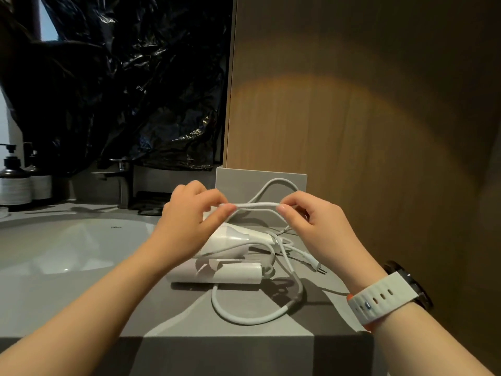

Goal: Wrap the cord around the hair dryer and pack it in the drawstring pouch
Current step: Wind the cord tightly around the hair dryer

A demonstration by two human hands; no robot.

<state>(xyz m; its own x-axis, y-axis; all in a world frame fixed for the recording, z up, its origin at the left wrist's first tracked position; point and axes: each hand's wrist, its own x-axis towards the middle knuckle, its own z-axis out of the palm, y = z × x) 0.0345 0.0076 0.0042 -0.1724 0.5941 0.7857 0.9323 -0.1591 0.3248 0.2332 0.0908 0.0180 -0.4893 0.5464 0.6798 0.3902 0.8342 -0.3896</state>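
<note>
A wood-grain wall panel (352,104) is rising beyond both hands, and black plastic sheeting (122,77) is hanging beyond the left one. The grey table (189,316) is lying under the hands, with a white sink basin (67,245) sitting left of the left hand and a faucet (123,175) and two dark pump bottles (16,180) standing farther left. The white hair dryer (233,237) is lying on the table directly below the hands, its folded handle nearest the person. Its white cord (257,318) is looping loose on the table below the right hand, with the plug (315,265) resting just under that hand. The left hand (189,221) and right hand (311,223) are each pinching the cord, holding a doubled stretch taut between them. A white-strapped watch (385,299) is sitting on the right wrist.
</note>
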